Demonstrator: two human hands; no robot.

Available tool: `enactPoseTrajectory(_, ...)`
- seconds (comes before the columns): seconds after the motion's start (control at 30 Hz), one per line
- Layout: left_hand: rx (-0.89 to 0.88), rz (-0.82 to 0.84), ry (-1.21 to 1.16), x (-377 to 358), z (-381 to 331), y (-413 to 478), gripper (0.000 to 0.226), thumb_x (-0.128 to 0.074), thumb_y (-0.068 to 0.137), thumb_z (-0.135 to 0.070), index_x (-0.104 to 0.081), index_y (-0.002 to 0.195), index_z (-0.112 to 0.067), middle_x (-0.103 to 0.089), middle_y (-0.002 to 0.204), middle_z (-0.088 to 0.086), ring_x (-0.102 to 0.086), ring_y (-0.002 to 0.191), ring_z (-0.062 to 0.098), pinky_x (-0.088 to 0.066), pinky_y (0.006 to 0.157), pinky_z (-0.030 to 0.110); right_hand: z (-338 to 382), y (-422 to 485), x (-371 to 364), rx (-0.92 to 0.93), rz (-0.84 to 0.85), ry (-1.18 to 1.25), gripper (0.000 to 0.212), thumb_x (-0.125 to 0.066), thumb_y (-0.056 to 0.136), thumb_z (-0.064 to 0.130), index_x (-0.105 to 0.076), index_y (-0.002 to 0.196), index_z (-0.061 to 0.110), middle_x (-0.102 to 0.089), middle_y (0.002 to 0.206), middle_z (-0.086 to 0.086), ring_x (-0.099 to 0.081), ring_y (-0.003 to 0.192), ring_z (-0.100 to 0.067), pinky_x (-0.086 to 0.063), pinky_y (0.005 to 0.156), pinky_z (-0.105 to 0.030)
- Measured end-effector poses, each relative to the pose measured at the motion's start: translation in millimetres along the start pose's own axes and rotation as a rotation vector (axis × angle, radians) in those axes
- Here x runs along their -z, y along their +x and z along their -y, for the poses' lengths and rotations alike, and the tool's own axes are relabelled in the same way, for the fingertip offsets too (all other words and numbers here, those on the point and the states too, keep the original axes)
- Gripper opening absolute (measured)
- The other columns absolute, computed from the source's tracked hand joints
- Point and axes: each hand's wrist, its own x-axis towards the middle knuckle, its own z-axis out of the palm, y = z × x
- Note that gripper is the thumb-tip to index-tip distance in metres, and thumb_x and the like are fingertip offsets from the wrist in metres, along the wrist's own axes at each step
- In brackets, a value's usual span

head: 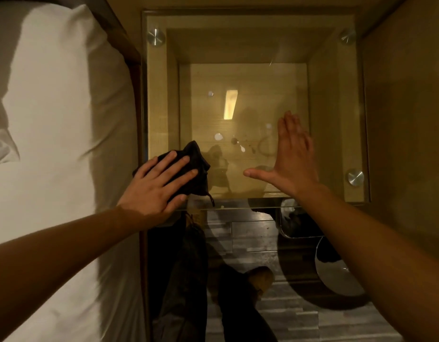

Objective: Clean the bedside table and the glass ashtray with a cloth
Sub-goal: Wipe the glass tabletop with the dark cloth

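Observation:
The bedside table (159,99) has a clear glass top over a light wooden frame, held by round metal studs at its corners. Smudges, droplets and a ring mark (243,144) show on the glass near its front middle. A black cloth (196,164) lies bunched on the glass at the front left corner. My left hand (156,186) presses flat on that cloth, fingers spread. My right hand (292,156) hovers over the front right of the glass, flat and empty, thumb out to the left. No ashtray is in view.
A bed with white sheets and a pillow (53,119) lies close against the table's left side. A wooden wall panel (405,119) borders the right. Below the front edge are grey plank flooring (275,245), my legs and a round metal object (336,272).

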Motion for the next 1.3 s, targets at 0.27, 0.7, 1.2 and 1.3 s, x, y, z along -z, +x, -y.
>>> enactPoseTrajectory(0.27, 0.118, -0.089, -0.087, -19.1, -54.8, -42.9, 0.061, -0.052, 0.101, -0.027, -0.038, 0.16, -0.024, -0.035, 0.168, 0.007, -0.026, 0.158, 0.031, -0.025, 0.123, 0.051, -1.1, -0.9, 1.7, 0.011, -0.01, -0.002, 0.146, -0.036, 0.058, 0.108, -0.01, 0.163, 0.011, -0.004, 0.175, -0.012, -0.002, 0.161, -0.025, -0.005, 0.125, -0.044)
enactPoseTrajectory(0.7, 1.056, -0.082, -2.005, 89.0, -180.9, 34.8, 0.033, -0.053, 0.107, -0.025, -0.063, 0.138, -0.031, -0.075, 0.126, 0.007, -0.071, 0.119, 0.029, -0.055, 0.105, 0.049, 12.2, -58.3, 44.7, -0.137, 0.214, 0.934, 0.08, -0.049, 0.084, 0.084, -0.048, 0.149, 0.037, -0.056, 0.151, 0.009, -0.05, 0.141, -0.01, -0.042, 0.116, -0.041)
enactPoseTrajectory(1.2, 0.471, -0.103, -1.306, 131.0, -101.3, 112.6, 0.05, -0.042, 0.105, -0.041, -0.05, 0.152, -0.024, -0.05, 0.157, 0.0, -0.037, 0.153, 0.02, -0.031, 0.124, 0.053, 74.4, -23.8, 96.8, -0.411, 0.482, 1.757, 0.038, -0.075, 0.086, 0.015, -0.071, 0.124, 0.009, -0.072, 0.127, -0.021, -0.072, 0.116, -0.034, -0.062, 0.093, -0.044)
enactPoseTrajectory(1.3, 0.466, -0.125, -1.191, 125.7, -68.0, 127.2, 0.05, -0.041, 0.105, -0.046, -0.052, 0.15, -0.026, -0.049, 0.157, -0.01, -0.038, 0.149, 0.004, -0.032, 0.125, 0.045, 75.5, 13.7, 108.2, -0.452, 0.46, 1.703, 0.037, -0.076, 0.083, 0.012, -0.071, 0.12, 0.01, -0.077, 0.116, -0.017, -0.077, 0.103, -0.03, -0.063, 0.077, -0.035)
